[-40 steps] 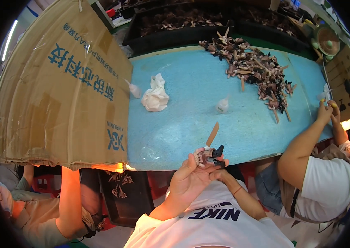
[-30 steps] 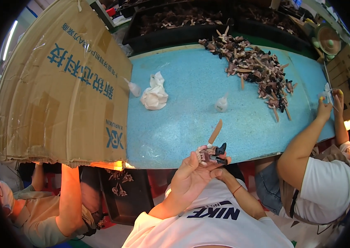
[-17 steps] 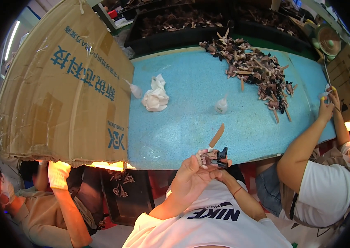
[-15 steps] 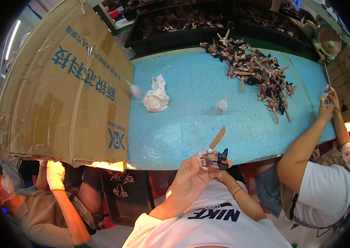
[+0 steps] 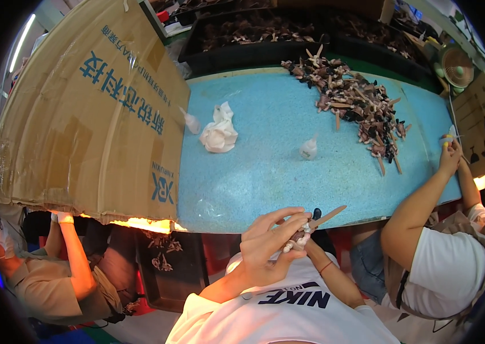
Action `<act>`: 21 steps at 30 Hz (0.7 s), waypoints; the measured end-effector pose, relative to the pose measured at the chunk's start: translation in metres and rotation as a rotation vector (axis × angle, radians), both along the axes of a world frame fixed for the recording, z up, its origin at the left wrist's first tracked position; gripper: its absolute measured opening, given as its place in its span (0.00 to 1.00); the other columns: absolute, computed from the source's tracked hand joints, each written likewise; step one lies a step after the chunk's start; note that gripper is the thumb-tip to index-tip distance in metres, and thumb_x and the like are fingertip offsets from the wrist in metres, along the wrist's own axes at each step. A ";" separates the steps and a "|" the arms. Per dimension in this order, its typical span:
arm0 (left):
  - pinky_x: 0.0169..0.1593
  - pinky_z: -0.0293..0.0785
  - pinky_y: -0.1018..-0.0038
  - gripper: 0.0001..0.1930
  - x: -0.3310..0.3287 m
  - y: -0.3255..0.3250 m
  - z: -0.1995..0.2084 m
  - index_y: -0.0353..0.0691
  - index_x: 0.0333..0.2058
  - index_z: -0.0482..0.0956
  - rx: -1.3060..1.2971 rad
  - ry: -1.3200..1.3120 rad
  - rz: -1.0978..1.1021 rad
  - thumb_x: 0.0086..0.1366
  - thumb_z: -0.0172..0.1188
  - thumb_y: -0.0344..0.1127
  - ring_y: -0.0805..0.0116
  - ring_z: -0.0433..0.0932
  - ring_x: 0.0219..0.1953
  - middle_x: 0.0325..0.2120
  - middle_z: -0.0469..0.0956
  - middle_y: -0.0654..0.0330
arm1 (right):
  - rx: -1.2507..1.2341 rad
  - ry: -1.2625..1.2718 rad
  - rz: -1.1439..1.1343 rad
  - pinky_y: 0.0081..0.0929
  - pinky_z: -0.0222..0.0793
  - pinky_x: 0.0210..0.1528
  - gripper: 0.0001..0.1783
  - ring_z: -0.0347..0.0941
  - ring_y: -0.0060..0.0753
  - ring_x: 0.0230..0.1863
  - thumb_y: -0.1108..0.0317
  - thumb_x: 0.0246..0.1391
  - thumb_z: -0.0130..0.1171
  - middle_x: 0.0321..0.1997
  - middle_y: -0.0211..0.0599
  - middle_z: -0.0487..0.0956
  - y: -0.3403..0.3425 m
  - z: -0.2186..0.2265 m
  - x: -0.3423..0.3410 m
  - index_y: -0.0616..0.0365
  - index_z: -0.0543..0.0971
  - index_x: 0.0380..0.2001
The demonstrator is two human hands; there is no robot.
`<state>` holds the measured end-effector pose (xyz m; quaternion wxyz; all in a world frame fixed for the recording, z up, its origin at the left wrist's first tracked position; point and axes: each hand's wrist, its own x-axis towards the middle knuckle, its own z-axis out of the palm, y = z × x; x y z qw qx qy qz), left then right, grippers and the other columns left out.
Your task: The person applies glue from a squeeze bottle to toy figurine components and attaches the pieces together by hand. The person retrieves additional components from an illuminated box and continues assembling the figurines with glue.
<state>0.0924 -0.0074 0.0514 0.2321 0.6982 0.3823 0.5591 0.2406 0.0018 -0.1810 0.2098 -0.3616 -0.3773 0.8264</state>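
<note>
Above my lap, near the table's front edge, I have a small painted figurine (image 5: 296, 239) with pale limbs and dark parts. A flat tan blade-shaped piece (image 5: 330, 216) sticks out from it toward the upper right. My left hand (image 5: 265, 243) grips the figurine between thumb and fingers, covering part of it. Directly behind and below the figurine is my right hand (image 5: 312, 251); its fingers are mostly hidden, so whether it holds the figurine cannot be made out.
The blue tabletop (image 5: 242, 183) bears a figurine heap (image 5: 362, 103), a crumpled tissue (image 5: 219, 129) and two small squeeze bottles (image 5: 308, 149) (image 5: 191, 121). A cardboard sheet (image 5: 82, 126) walls off the left. Black trays (image 5: 248, 49) stand behind. Co-workers sit either side; a fan (image 5: 455, 66) is far right.
The figurine has been turned over, its blade piece swinging from upright toward the right. My left fingers have closed over its top. My right fingers have slipped out of sight behind it.
</note>
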 end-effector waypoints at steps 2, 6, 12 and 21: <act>0.37 0.73 0.69 0.21 -0.001 0.000 0.003 0.29 0.41 0.74 0.045 0.093 0.029 0.54 0.61 0.40 0.52 0.77 0.39 0.32 0.78 0.50 | -0.002 0.000 0.006 0.22 0.71 0.26 0.17 0.74 0.30 0.25 0.61 0.51 0.56 0.33 0.41 0.77 -0.003 0.000 0.001 0.58 0.71 0.41; 0.37 0.72 0.69 0.21 -0.002 -0.002 0.011 0.29 0.40 0.75 0.082 0.205 0.065 0.50 0.62 0.38 0.52 0.77 0.39 0.32 0.78 0.52 | -0.008 -0.001 0.013 0.22 0.72 0.26 0.17 0.74 0.31 0.25 0.61 0.51 0.56 0.34 0.41 0.77 -0.008 -0.001 0.006 0.58 0.71 0.41; 0.36 0.70 0.68 0.20 -0.005 -0.003 0.017 0.30 0.39 0.75 0.126 0.341 0.124 0.48 0.63 0.37 0.52 0.77 0.38 0.33 0.78 0.52 | -0.015 0.007 0.015 0.23 0.72 0.26 0.17 0.75 0.31 0.25 0.61 0.51 0.56 0.34 0.41 0.77 -0.013 -0.006 0.011 0.58 0.71 0.41; 0.36 0.69 0.68 0.20 -0.008 -0.003 0.021 0.31 0.39 0.75 0.104 0.351 0.125 0.49 0.63 0.39 0.54 0.77 0.39 0.34 0.78 0.52 | -0.013 0.033 0.011 0.23 0.72 0.27 0.17 0.75 0.32 0.26 0.60 0.51 0.56 0.35 0.42 0.77 -0.011 -0.013 0.011 0.58 0.71 0.42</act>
